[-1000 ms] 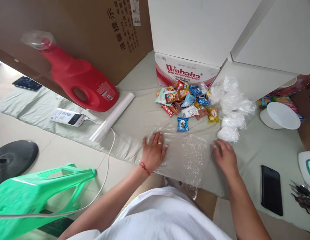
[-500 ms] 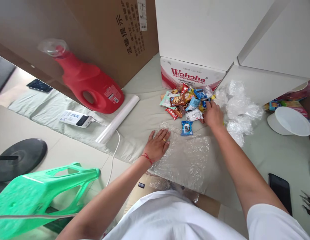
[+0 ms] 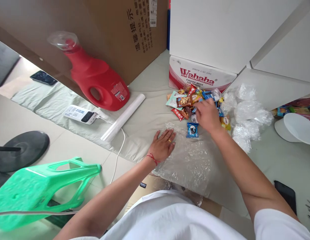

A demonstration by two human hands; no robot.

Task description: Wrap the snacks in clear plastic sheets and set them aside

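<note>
My left hand lies flat, fingers spread, on the left edge of a clear plastic film sheet. A small blue snack packet rests at the film's upper edge. Over the pile of small wrapped snacks is my right hand, its fingers bent down onto the packets; what they touch is hidden. A yellow packet shows just right of that hand. Crumpled clear-wrapped bundles sit to the right of the pile.
A film roll and red jug stand left, near a power bank with a cable. Behind the snacks is a Wahaha carton. At right are a white bowl and black phone; a green stool is lower left.
My right hand has shifted left over the snack pile, uncovering a yellow packet at its right. My left hand stays on the film. The whole view has shifted slightly.
</note>
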